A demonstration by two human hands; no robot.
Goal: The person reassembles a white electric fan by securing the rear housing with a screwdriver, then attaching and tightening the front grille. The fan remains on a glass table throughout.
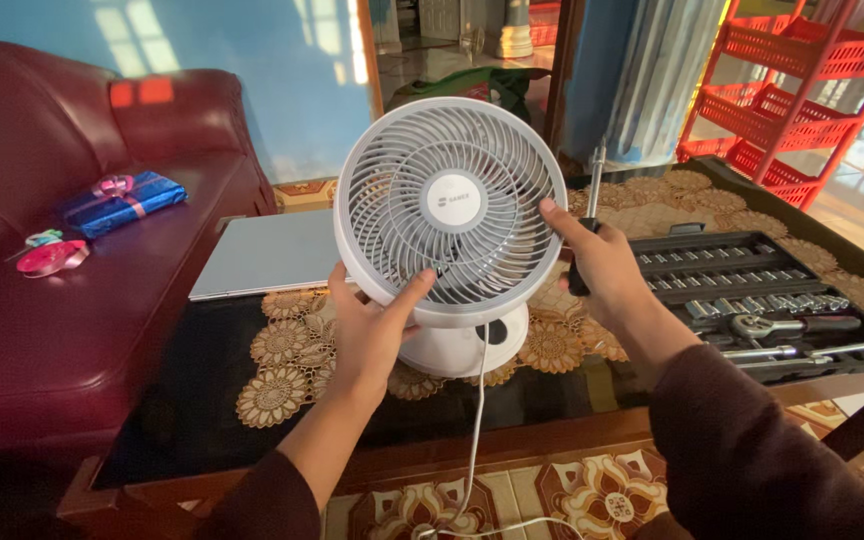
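1. Nearest to us, a white cord [474, 420] hangs down from the fan and runs over the table edge toward the patterned floor.
2. Two arms in dark sleeves reach forward over the dark glass table [202, 400].
3. The left hand [372, 330] is spread wide and presses flat against the lower left rim of the fan, thumb up on the front grille.
4. The right hand [602, 265] touches the right rim of the fan with its pointing finger. Its other fingers are curled tight around the dark handle of a screwdriver [588, 215], whose metal shaft sticks straight up.
5. The white fan [450, 205] stands upright on its round base in the middle of the table, on lacy gold mats, facing us.
6. Just right of the hand lies an open black tool case [752, 300] full of shiny sockets and a ratchet.
7. Behind the fan on the left lies a flat grey laptop [272, 252], lid closed.
8. Farther left is a dark red sofa [52, 300] with a blue wrapped gift [122, 202] and a pink ribbon roll [50, 258] on it.
9. Far back on the right stands a red plastic rack [792, 100].
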